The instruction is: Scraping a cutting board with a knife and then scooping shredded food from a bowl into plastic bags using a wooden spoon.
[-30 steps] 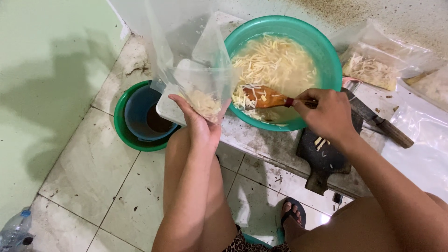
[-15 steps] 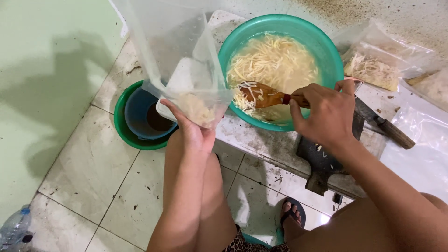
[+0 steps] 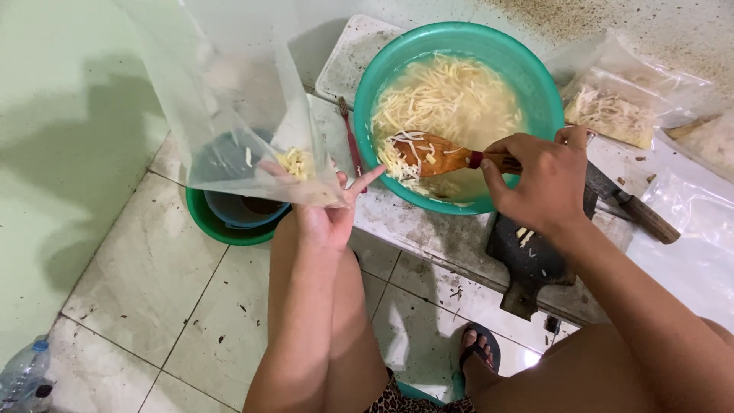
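- Left hand (image 3: 325, 210) closed on the bottom of a clear plastic bag (image 3: 237, 115), a few pale shreds inside; bag rises above the hand.
- Right hand (image 3: 539, 180) grips a wooden spoon (image 3: 436, 153); its loaded bowl sits just left of the hand, over the green basin (image 3: 459, 115) of shreds.

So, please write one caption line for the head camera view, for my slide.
Left hand holds a clear plastic bag; right hand scoops shreds with a wooden spoon from a green basin.
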